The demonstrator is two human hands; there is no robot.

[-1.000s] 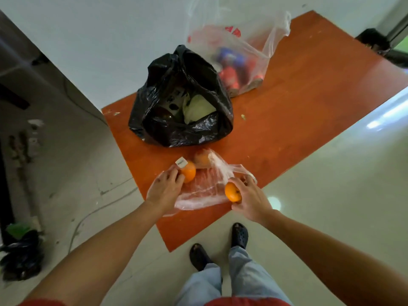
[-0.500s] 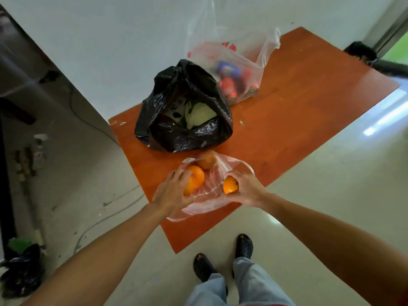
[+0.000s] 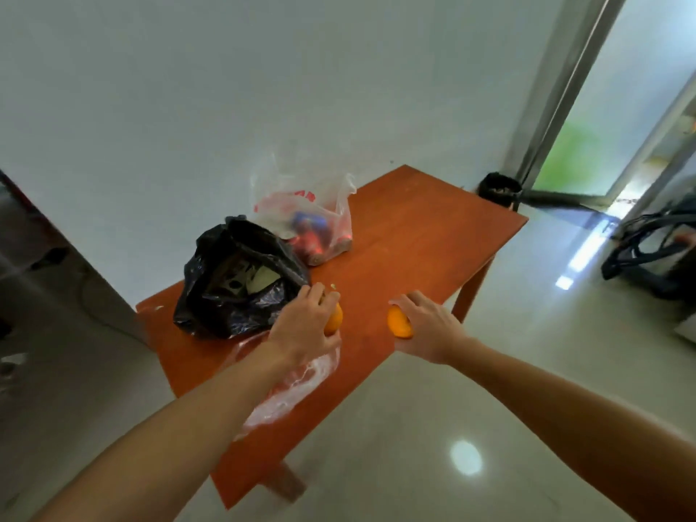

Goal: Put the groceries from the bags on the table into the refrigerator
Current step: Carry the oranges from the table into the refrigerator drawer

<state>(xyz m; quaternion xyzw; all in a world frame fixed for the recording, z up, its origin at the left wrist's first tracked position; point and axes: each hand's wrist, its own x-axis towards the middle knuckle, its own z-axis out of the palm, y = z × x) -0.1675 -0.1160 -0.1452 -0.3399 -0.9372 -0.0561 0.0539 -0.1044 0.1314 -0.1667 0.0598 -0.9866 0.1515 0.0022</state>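
My left hand (image 3: 305, 325) grips an orange (image 3: 334, 319) above the table's near side. My right hand (image 3: 425, 325) holds a second orange (image 3: 399, 322) just past the table's front edge. Under my left forearm a small clear plastic bag (image 3: 297, 386) lies flat and crumpled on the orange-brown table (image 3: 414, 235). Behind it an open black bag (image 3: 237, 280) holds pale packages. A clear bag with red print (image 3: 309, 220) holds red and blue cans further back.
A white wall runs behind the table. A small black bin (image 3: 499, 190) stands by the glass door frame at the right. Dark bags and straps (image 3: 651, 254) lie on the glossy floor at the far right. A grey surface rises at the left edge.
Both hands have lifted their oranges out of the small clear bag and moved apart; the bag has dropped flat. The view has tilted up, showing the door.
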